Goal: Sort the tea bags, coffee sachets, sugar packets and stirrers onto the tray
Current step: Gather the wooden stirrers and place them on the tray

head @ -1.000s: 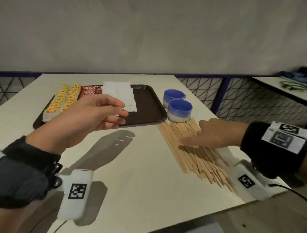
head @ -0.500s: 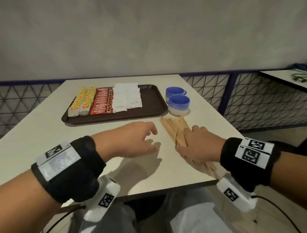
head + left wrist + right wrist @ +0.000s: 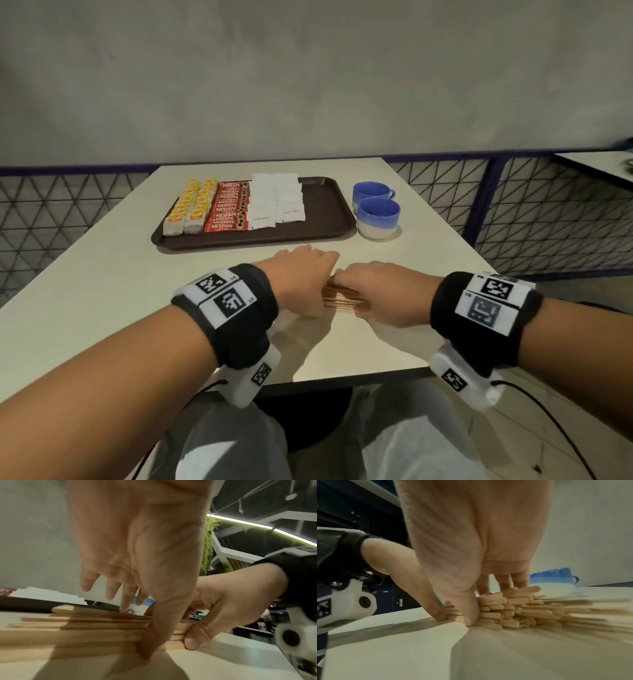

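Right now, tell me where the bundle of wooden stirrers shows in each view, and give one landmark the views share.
Head: the stirrers lie low centre on the table, pressed between the left hand and right hand, nearer than the tray.
Left wrist: lower left to centre, a stack lying sideways.
Right wrist: centre to right edge, rounded ends toward the camera.
Shared landmark: the blue cup.

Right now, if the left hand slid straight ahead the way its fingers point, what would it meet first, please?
Probably the near rim of the brown tray; the left hand points at it across bare table, though depth is uncertain.
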The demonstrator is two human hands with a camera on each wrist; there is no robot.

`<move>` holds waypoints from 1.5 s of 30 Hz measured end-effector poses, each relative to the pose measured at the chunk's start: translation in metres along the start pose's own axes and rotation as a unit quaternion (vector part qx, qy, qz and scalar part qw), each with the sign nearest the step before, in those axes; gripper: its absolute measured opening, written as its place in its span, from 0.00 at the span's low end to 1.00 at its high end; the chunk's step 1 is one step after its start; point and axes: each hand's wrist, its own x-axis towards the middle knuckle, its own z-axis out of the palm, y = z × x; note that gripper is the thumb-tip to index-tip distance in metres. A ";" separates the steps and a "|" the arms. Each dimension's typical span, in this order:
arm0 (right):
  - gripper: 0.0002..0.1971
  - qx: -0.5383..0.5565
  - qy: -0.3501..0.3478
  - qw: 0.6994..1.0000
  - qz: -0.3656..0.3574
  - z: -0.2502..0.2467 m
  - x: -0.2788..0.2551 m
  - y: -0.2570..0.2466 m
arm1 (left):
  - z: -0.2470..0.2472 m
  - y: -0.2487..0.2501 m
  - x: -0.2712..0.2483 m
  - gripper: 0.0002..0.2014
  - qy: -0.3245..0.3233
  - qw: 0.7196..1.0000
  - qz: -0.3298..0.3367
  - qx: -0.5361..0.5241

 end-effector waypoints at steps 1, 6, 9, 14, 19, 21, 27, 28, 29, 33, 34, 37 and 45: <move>0.16 0.008 0.002 1.000 -0.005 -0.001 0.004 0.000 | -0.001 -0.002 0.001 0.23 -0.008 1.000 -0.002 -0.011; 0.23 0.041 0.029 0.999 0.018 -0.002 0.021 0.003 | -0.002 -0.011 0.000 0.11 0.011 1.000 -0.023 -0.010; 0.14 0.048 0.014 0.998 0.036 -0.004 0.028 0.004 | -0.002 -0.012 0.000 0.13 -0.014 0.998 -0.049 -0.042; 0.09 0.038 -0.014 0.997 0.062 -0.009 0.034 0.001 | 0.002 -0.010 -0.001 0.14 -0.018 0.995 -0.070 -0.067; 0.10 0.006 -0.002 0.998 0.062 -0.004 0.039 -0.005 | 0.006 -0.008 0.000 0.16 0.000 0.996 -0.065 -0.054; 0.10 -0.007 0.008 0.998 0.059 -0.002 0.042 -0.005 | 0.007 -0.010 0.000 0.15 0.000 0.996 -0.069 -0.063; 0.07 -0.013 0.015 0.998 0.054 0.003 0.047 -0.008 | 0.013 -0.014 0.000 0.14 0.013 0.996 -0.062 -0.068; 0.06 -0.015 0.019 0.998 0.054 0.003 0.047 -0.008 | 0.015 -0.014 0.000 0.15 0.020 0.996 -0.056 -0.059; 0.06 -0.019 0.024 0.998 0.053 0.004 0.048 -0.007 | 0.016 -0.014 -0.001 0.16 0.027 0.997 -0.049 -0.047; 0.06 -0.031 0.029 0.998 0.047 0.006 0.049 -0.007 | 0.018 -0.013 -0.003 0.14 0.044 0.999 -0.028 -0.013; 0.06 -0.032 0.028 0.998 0.046 0.006 0.049 -0.008 | 0.018 -0.013 -0.004 0.14 0.047 0.998 -0.026 -0.015; 0.07 -0.027 0.023 0.998 0.050 0.006 0.050 -0.007 | 0.017 -0.014 -0.005 0.16 0.046 0.998 -0.035 -0.023; 0.10 -0.033 0.015 0.998 0.052 0.006 0.049 -0.009 | 0.012 -0.011 -0.011 0.23 0.042 0.999 -0.016 0.023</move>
